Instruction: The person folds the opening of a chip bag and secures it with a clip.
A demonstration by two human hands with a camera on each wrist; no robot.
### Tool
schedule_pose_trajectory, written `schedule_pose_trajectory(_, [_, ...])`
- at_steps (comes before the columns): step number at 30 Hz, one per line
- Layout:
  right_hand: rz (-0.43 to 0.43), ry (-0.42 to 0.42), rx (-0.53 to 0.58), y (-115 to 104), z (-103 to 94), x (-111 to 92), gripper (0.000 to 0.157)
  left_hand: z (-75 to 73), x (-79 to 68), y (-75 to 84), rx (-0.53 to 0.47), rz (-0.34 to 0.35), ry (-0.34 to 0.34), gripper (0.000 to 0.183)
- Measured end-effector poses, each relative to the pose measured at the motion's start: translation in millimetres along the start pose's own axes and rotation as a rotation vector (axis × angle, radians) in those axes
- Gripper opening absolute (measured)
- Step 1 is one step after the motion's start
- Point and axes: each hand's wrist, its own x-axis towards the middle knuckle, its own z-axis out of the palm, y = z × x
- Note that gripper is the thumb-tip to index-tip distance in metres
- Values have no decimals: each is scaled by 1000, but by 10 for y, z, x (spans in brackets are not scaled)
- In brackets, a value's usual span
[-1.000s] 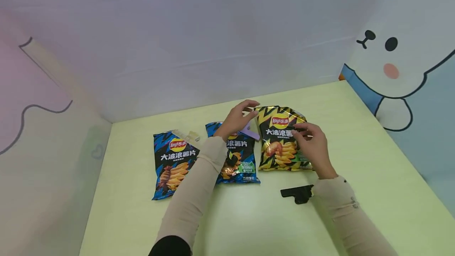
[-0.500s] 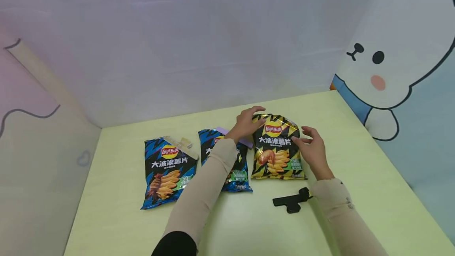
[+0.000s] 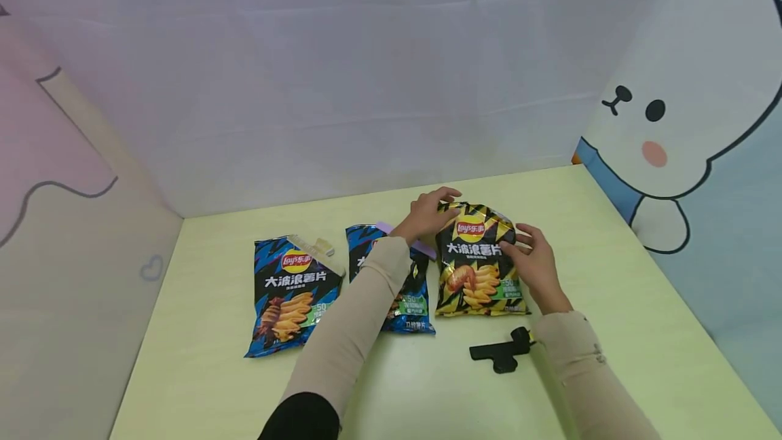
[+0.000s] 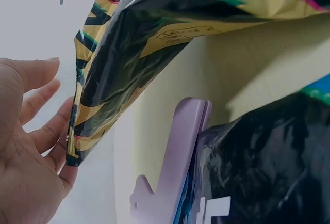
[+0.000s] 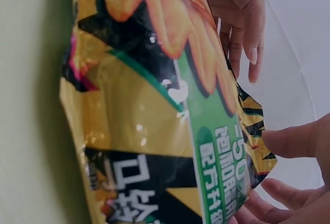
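Black plastic clip (image 3: pixel 502 353): nearest, on the pale-yellow tabletop (image 3: pixel 458 399)
Right grip (image 3: pixel 537 267): pinching the edge of a shiny yellow-and-black foil chip bag (image 3: pixel 469 260)
Chip bag: between both hands, top raised; steadying step, I reckon
Left grip (image 3: pixel 423 215): loose, fingers touching the top corner, thumb clear
Next move: imo calls for that thumb too
Vs a second ago: right fingers at its edge, not its front

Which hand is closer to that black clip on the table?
The right hand: it is beyond the black clip, beside the right edge of the yellow chip bag. The left hand is farther off, at that bag's top left corner.
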Motion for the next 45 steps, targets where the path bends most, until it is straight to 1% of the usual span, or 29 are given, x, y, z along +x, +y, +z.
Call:
schedule_pose_trajectory(4, [-12, 6, -27, -5, -14, 13, 61, -5, 15, 37, 15, 13, 2, 41])
schedule_pose_trajectory(8, [-29, 31, -43, -27, -25, 16, 52, -24, 8, 103, 12, 43, -13, 38])
schedule_pose_trajectory(11, [-48, 69, -32, -40, -34, 20, 44, -42, 3, 164, 12, 64, -24, 36])
schedule_pose_trajectory(15, [-50, 133, -10, -35, -56, 17, 35, -52, -1, 242, 69, 89, -27, 31])
schedule_pose_trajectory(19, [-51, 169, 18, -25, -93, 9, 31, -64, -9, 320, 122, 121, -26, 27])
schedule_pose_trajectory(22, [-67, 177, 30, -27, -119, -10, 30, -75, -28, 378, 105, 128, -29, 23])
schedule_pose_trajectory(27, [-121, 172, 47, -8, -103, -47, 27, -104, -94, 428, 9, 115, -55, 16])
schedule_pose_trajectory(31, [-175, 138, 89, 33, -94, -54, 26, -154, -149, 448, -39, 135, -81, 19])
schedule_pose_trajectory(35, [-229, 88, 122, 56, -125, -68, 29, -198, -189, 460, -17, 176, -81, 24])
schedule_pose_trajectory(38, [-243, 63, 122, 64, -147, -87, 30, -210, -198, 443, -1, 197, -83, 26])
schedule_pose_trajectory(42, [-252, 49, 141, 73, -157, -103, 30, -222, -202, 430, 9, 219, -83, 27])
schedule_pose_trajectory(45, [-272, 47, 168, 71, -151, -113, 29, -243, -210, 446, 11, 222, -74, 26])
